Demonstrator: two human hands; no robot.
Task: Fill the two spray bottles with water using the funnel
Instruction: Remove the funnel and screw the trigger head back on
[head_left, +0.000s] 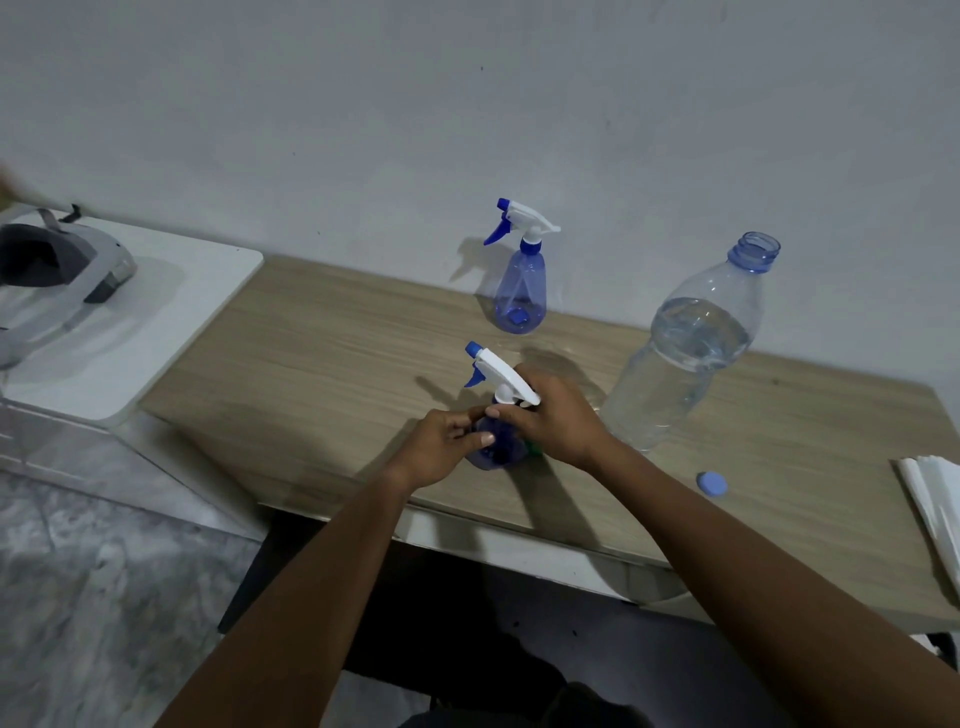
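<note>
Both hands grip the near sprayer (500, 410) at the desk's (322, 353) front edge: left hand (441, 449) pinching its body, right hand (556, 415) wrapped round its neck. Just right, the uncapped water bottle (685, 353) could topple if elbowed. The second sprayer (521, 270) stands behind.

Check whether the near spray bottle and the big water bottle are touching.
Apart. The head view shows bare wooden table between the near spray bottle, held by both hands, and the big water bottle; the right hand sits between them.
</note>
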